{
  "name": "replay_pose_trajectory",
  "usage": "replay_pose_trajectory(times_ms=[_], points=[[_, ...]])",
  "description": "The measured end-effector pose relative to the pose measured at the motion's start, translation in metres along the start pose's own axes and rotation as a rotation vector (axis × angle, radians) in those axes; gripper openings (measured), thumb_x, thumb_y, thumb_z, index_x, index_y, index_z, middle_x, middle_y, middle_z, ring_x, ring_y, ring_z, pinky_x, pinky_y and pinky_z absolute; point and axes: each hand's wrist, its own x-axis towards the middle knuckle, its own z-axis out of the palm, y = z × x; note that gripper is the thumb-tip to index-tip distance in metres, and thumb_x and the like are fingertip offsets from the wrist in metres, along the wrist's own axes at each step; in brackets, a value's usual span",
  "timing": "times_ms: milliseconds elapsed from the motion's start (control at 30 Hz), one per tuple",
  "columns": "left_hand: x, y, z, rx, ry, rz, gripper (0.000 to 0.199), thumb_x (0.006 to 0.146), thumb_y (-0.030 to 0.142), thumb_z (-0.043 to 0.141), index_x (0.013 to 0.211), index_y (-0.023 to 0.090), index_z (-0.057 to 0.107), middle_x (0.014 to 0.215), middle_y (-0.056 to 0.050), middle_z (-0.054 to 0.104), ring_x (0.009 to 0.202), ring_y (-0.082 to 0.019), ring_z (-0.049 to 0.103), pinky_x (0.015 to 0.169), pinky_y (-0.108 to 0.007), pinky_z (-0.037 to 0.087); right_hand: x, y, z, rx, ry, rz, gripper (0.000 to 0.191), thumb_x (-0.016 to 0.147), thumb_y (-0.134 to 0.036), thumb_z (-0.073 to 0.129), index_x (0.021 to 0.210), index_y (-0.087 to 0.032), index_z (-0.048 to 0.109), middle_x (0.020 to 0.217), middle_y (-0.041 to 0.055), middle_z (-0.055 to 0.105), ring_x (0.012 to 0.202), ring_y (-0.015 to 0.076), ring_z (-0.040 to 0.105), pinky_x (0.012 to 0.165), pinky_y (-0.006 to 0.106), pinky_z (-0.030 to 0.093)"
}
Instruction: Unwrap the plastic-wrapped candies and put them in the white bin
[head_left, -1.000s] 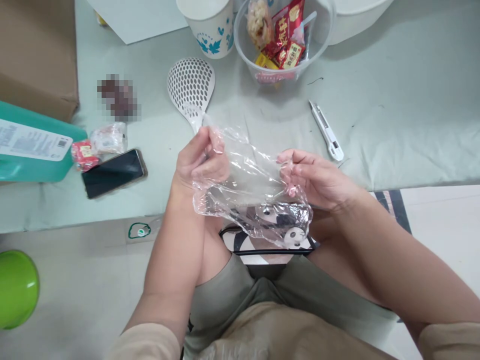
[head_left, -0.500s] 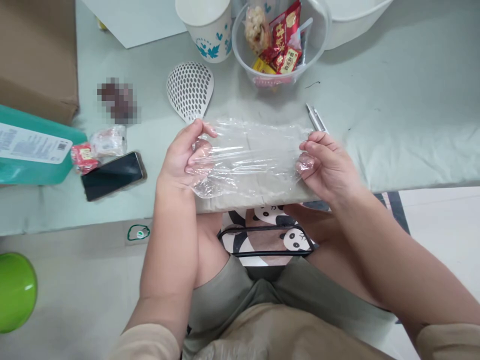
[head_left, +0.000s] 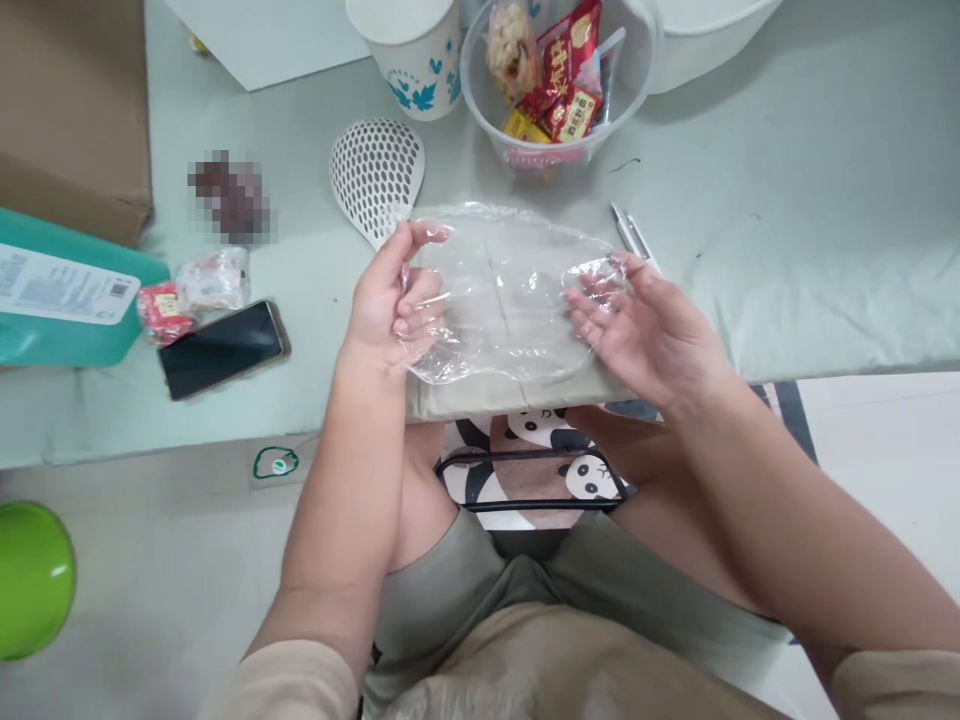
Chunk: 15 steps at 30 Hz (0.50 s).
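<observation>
One clear plastic film (head_left: 510, 300) hangs above the near edge of the tablecloth (head_left: 795, 220), slacker and rounder than the taut, creased strip of half a second ago, its outline now plainer. The left hand (head_left: 386, 300) pinches one side; the right hand (head_left: 660, 335), fingers partly spread, seemingly grips the other.

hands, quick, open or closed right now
Left hand: closed, holding the clear plastic.
Right hand: partly open at the clear plastic's right side; firmness of grip cannot be told.
</observation>
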Motion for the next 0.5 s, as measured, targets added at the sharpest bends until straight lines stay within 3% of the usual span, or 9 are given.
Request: replay_pose_trajectory(times_ms=[67,133,267,400,500], points=[[0.002,-0.001,0.004,-0.026,0.011,0.009,0.038,0.104,0.06,0.047,0.098,0.028,0.066,0.039,0.011,0.023,0.032,-0.005,0.007,0.037,-0.023,0.0,-0.003,0.002,0.003,0.006,-0.071,0.108,0.057,0.064,-0.044,0.093,0.107,-0.033,0.058,0.101,-0.0012,0.071,0.089,0.0172,0.071,0.07,0.03,0.061],[0.003,-0.003,0.005,-0.04,0.024,0.048,0.041,0.102,0.065,0.049,0.101,0.027,0.064,0.041,0.011,0.024,0.034,-0.004,0.008,0.039,-0.023,0.0,-0.004,0.004,0.003,-0.034,-0.094,0.15,0.054,0.065,-0.034,0.093,0.108,-0.03,0.061,0.088,-0.0033,0.07,0.068,0.0122,0.063,0.057,0.026,0.054],[0.006,-0.006,-0.002,0.04,0.079,0.113,0.032,0.096,0.055,0.066,0.104,0.024,0.062,0.048,0.012,0.028,0.039,-0.001,0.014,0.044,-0.021,0.004,0.002,0.002,-0.004,-0.067,0.027,-0.046,0.03,0.072,-0.026,0.087,0.086,-0.024,0.061,0.073,-0.0065,0.059,0.048,0.0037,0.037,0.044,0.022,0.036],[0.006,-0.006,-0.008,0.124,0.127,0.142,0.026,0.088,0.044,0.078,0.094,0.022,0.066,0.05,0.011,0.032,0.04,-0.002,0.022,0.041,-0.021,0.011,0.006,-0.002,-0.008,-0.05,0.178,-0.165,0.028,0.075,-0.025,0.084,0.076,-0.025,0.056,0.075,-0.005,0.057,0.048,0.0057,0.03,0.042,0.025,0.028],[0.004,-0.007,0.0,0.092,0.144,0.141,0.027,0.086,0.046,0.077,0.088,0.02,0.07,0.054,0.008,0.039,0.043,-0.003,0.035,0.041,-0.018,0.026,0.006,-0.002,-0.007,-0.038,0.204,-0.184,0.028,0.074,-0.026,0.084,0.076,-0.026,0.056,0.076,-0.0043,0.056,0.049,0.0069,0.03,0.043,0.026,0.027]])
